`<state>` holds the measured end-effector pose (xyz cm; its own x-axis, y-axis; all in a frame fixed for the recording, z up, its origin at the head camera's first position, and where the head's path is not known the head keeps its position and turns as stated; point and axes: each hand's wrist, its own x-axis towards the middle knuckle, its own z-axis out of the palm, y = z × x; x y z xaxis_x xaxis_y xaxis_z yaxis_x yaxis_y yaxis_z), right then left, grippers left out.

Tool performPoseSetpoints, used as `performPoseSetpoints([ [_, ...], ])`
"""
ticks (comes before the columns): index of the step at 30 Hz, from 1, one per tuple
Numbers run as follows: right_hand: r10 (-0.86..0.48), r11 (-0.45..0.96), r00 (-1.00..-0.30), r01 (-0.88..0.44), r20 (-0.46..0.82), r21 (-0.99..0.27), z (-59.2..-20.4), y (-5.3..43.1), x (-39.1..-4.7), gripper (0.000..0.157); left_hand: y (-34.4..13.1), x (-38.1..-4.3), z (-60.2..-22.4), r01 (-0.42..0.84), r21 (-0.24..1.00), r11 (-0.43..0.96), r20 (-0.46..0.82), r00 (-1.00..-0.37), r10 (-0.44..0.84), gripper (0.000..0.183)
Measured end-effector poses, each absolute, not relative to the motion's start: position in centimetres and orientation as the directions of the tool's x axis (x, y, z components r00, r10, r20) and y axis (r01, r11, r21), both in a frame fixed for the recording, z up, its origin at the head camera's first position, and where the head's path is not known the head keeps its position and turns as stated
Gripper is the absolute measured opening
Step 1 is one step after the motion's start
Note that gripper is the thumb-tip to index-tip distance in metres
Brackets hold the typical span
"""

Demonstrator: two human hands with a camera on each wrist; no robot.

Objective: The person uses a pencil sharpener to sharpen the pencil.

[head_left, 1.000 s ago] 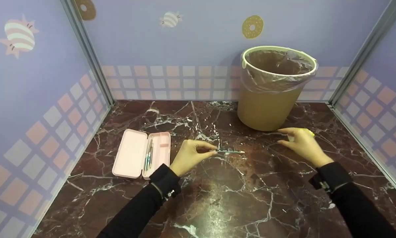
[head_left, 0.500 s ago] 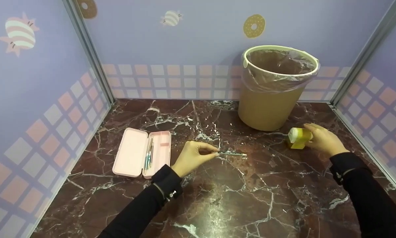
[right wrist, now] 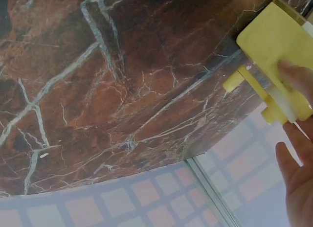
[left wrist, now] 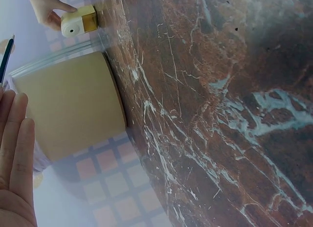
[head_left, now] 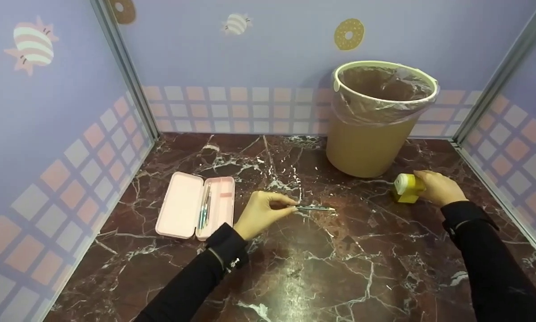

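Note:
A slim dark pencil [head_left: 315, 207] points right from my left hand [head_left: 261, 214], its end pinched between thumb and fingertips just over the table. In the left wrist view the pencil [left wrist: 7, 56] shows only in part at the left edge. My right hand [head_left: 442, 188] grips a yellow crank pencil sharpener [head_left: 410, 188] from its right side. The sharpener's white front, with a round hole, faces left toward the pencil, and the two are well apart. The right wrist view shows the sharpener's yellow crank handle [right wrist: 234, 82] near the fingers.
An open pink pencil case [head_left: 180, 205] lies left of my left hand, with several thin pencils or brushes [head_left: 204, 210] inside. A tan bin [head_left: 366, 150] lined with a plastic bag stands behind the sharpener. Small white bits dot the marbled table. Patterned walls enclose the back and sides.
My right hand has shifted right and turned the sharpener, so its white front now shows on the left. The left hand and pencil have barely moved.

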<state>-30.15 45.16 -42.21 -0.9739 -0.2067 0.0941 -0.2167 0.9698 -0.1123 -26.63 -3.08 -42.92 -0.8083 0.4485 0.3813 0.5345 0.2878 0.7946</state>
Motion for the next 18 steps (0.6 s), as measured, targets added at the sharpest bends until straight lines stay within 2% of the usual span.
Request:
performPoseSetpoints([
  [7,-0.234,0.961,-0.957,-0.254,0.170,-0.106,-42.3,45.5,-29.8,0.052,-3.4,-26.6,-43.0,0.524,0.798,0.297,0.377,-0.820,0.431,0.015],
  [18,-0.285,0.949,-0.942,-0.303,0.176,-0.084,-41.5,44.6,-29.2,0.047,-4.1,-26.6,-43.6,0.514,0.795,0.322,0.372,-0.832,0.411,0.014],
])
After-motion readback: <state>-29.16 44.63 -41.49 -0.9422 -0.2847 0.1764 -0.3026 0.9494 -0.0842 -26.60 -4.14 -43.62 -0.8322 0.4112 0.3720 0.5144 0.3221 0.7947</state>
